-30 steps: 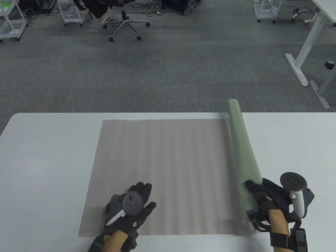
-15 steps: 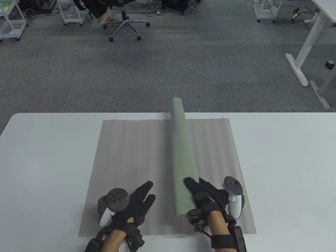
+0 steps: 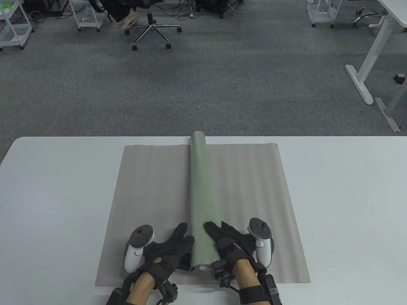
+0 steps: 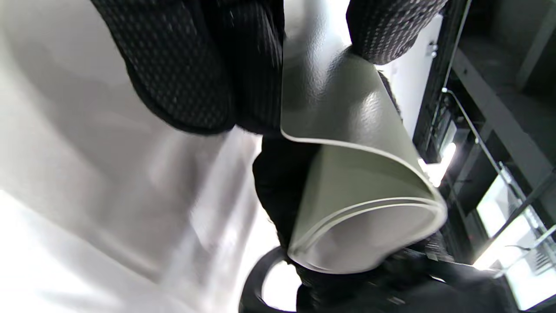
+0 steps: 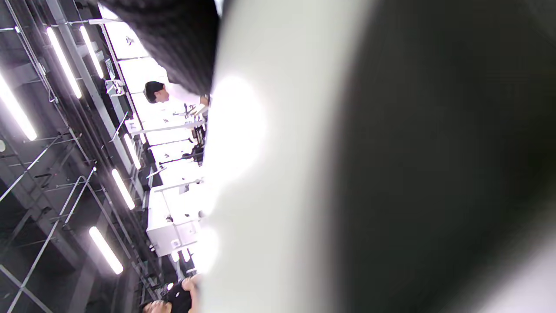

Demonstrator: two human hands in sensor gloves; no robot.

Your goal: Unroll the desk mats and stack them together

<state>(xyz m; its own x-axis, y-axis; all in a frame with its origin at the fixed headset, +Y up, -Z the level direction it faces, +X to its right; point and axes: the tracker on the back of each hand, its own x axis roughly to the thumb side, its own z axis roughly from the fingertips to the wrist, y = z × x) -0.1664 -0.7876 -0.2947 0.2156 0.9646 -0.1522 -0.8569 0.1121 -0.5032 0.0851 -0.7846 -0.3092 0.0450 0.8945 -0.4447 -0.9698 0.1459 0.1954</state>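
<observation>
Green rolled mat [image 3: 202, 203]: we find it on the flat grey mat [image 3: 152, 197], mid-table [image 3: 47, 190], long axis running near edge to far edge. Our left hand [image 3: 168, 249] and right hand [image 3: 230, 241] flank its near end, fingers extended against it, equally near.

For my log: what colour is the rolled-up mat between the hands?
Pale sage green rolled mat; shows best in the table view.

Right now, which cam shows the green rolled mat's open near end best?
Left wrist view: the green rolled mat shows its layered, spiralled edge up close, gloved fingers on it. Table view shows the whole roll on the grey mat, its end tiny. Right wrist view: only blur.
</observation>
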